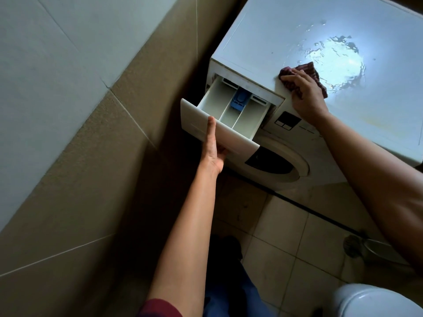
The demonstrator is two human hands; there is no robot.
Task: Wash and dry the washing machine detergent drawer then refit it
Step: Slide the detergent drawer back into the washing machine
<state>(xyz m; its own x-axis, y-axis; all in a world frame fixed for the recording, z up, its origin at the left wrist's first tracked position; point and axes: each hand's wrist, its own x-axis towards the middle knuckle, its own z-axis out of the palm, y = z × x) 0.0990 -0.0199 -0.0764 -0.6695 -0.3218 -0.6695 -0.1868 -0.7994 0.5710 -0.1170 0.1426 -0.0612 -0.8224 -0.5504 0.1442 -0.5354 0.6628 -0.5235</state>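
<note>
Partway out of its slot at the top left corner of the white washing machine (286, 42), the detergent drawer (231, 110) sits with its long axis running from the machine's front panel out toward the tiled wall (68, 99) on the left. Its broad white front plate (199, 128) faces away from the machine and tilts slightly downward, while the rear end is tucked inside the housing. Three open compartments run lengthwise along the drawer, split by thin dividers, and a blue insert (239, 100) stands in the middle one near the back.

The left hand (214, 146) reaches up from below and grips the front plate: the thumb lies flat on the plate's outer face and the fingers curl underneath its lower edge. The right hand (302, 91) rests on the machine's top near the front edge, fingers bent and pressed down on a dark red cloth (312, 72) that is bunched beneath them. Just beyond the cloth, a puddle of water (338, 62) spreads across the top and catches a bright glare.

Below the drawer, the round door (288, 163) of the machine shows, and beside the slot is a small dark control panel (287, 120). Beige floor tiles (274, 248) lie beneath.
</note>
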